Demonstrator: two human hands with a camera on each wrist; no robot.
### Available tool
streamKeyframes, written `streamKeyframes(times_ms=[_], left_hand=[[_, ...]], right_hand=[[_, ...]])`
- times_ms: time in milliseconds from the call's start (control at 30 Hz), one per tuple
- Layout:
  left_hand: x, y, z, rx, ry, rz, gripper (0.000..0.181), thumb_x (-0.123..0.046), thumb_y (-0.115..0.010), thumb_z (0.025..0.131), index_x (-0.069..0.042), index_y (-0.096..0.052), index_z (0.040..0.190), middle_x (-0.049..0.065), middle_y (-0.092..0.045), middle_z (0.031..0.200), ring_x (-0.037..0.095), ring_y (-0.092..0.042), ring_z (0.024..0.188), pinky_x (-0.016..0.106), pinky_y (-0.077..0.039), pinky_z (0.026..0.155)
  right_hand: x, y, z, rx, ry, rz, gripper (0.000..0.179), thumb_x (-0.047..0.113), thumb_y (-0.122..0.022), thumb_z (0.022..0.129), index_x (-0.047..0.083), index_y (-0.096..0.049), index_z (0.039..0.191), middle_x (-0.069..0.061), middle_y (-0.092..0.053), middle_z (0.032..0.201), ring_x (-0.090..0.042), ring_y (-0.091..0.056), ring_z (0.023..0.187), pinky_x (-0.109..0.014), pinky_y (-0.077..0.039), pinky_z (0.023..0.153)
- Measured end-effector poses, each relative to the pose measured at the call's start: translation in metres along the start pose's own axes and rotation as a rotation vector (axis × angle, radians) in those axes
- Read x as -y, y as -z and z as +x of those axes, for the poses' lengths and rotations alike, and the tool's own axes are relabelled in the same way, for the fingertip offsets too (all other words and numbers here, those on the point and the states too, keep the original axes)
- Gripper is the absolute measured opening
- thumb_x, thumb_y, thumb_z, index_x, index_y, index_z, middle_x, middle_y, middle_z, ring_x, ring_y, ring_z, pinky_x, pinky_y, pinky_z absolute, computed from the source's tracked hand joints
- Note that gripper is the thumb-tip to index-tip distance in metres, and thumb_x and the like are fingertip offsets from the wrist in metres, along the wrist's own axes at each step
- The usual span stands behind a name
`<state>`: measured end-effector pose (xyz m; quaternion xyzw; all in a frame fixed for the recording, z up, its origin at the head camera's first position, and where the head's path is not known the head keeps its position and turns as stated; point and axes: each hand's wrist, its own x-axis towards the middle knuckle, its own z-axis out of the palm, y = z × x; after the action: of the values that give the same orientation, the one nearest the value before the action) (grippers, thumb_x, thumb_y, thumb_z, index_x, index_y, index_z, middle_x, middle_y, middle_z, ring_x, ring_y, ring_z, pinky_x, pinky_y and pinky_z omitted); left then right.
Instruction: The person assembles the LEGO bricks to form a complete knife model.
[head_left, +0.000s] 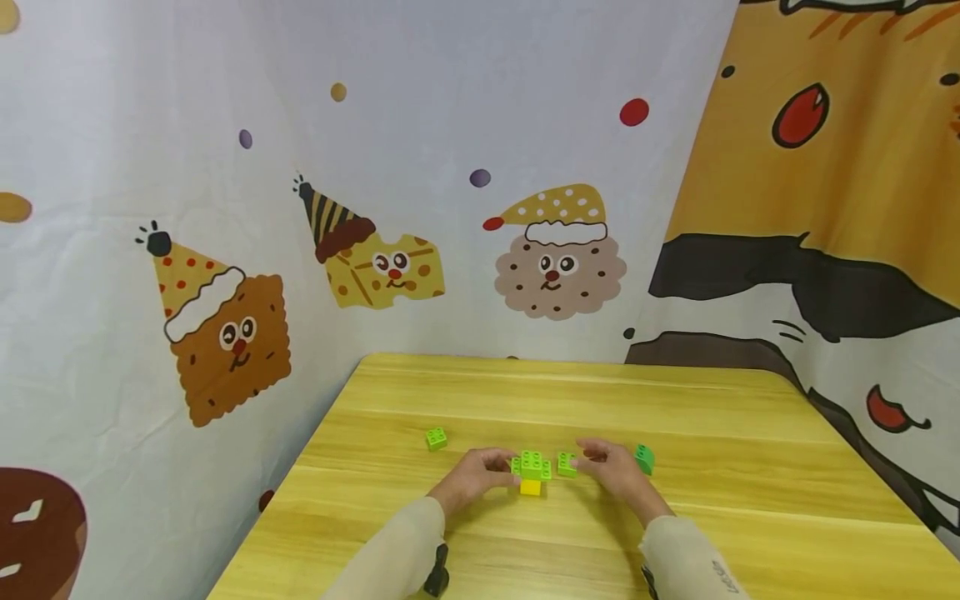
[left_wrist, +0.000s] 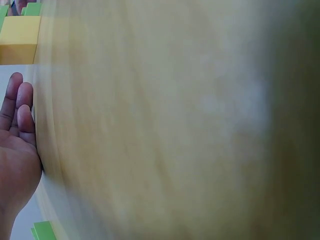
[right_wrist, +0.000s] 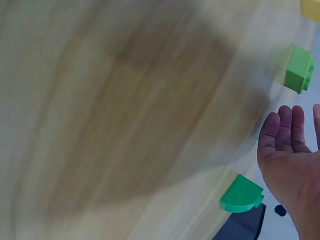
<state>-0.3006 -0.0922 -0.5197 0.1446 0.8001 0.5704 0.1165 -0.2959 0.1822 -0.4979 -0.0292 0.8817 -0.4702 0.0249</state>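
A small stack stands on the table, with light green studded bricks on top of a yellow block. My left hand is at the stack's left side, thumb and forefinger spread beside the green bricks. In the left wrist view, the fingers extend loosely just short of the yellow block. A separate light green brick lies right of the stack. Close by its right side is my right hand, whose fingers are nearly straight in the right wrist view, a small gap from that brick.
Behind my right hand lies a darker green brick with a rounded side, also seen as a curved piece in the right wrist view. Another light green brick lies farther left on the wooden table. A printed cloth hangs behind.
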Motion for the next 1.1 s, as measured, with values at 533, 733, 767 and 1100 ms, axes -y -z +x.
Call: streamKeyframes(times_ms=[533, 733, 767, 1100], left_hand=[[0.002, 0.001, 0.002, 0.015, 0.004, -0.043, 0.032, -0.021, -0.078, 0.087, -0.015, -0.071, 0.118, 0.002, -0.064, 0.096, 0.017, -0.055, 0.087, 0.033, -0.044, 0.075], [0.002, 0.0, 0.002, 0.013, 0.002, -0.03, 0.033, -0.021, -0.078, 0.087, -0.015, -0.071, 0.119, 0.002, -0.064, 0.096, 0.018, -0.055, 0.087, 0.033, -0.045, 0.075], [0.001, 0.0, 0.002, 0.013, 0.002, -0.029, 0.033, -0.021, -0.078, 0.087, -0.015, -0.071, 0.119, 0.002, -0.064, 0.096, 0.018, -0.055, 0.087, 0.034, -0.045, 0.074], [0.002, -0.001, 0.003, 0.012, 0.003, -0.024, 0.032, -0.022, -0.078, 0.087, -0.015, -0.071, 0.118, 0.003, -0.064, 0.097, 0.017, -0.055, 0.087, 0.032, -0.044, 0.073]], right_hand=[[-0.01, -0.006, 0.003, 0.038, -0.019, -0.018, 0.056, 0.024, -0.075, 0.091, 0.002, -0.055, 0.139, -0.025, -0.055, 0.133, -0.04, -0.053, 0.121, -0.053, -0.044, 0.097], [-0.01, -0.008, 0.002, 0.03, -0.009, -0.015, 0.055, 0.023, -0.076, 0.09, 0.002, -0.057, 0.137, -0.021, -0.058, 0.129, -0.038, -0.055, 0.117, -0.051, -0.047, 0.095], [-0.011, -0.008, 0.002, 0.03, -0.01, -0.012, 0.055, 0.023, -0.076, 0.089, 0.002, -0.057, 0.136, -0.021, -0.058, 0.128, -0.037, -0.056, 0.117, -0.051, -0.047, 0.094], [-0.015, -0.01, 0.004, 0.037, 0.0, -0.012, 0.054, 0.022, -0.077, 0.089, 0.0, -0.058, 0.135, -0.021, -0.059, 0.128, -0.038, -0.055, 0.117, -0.048, -0.048, 0.094]])
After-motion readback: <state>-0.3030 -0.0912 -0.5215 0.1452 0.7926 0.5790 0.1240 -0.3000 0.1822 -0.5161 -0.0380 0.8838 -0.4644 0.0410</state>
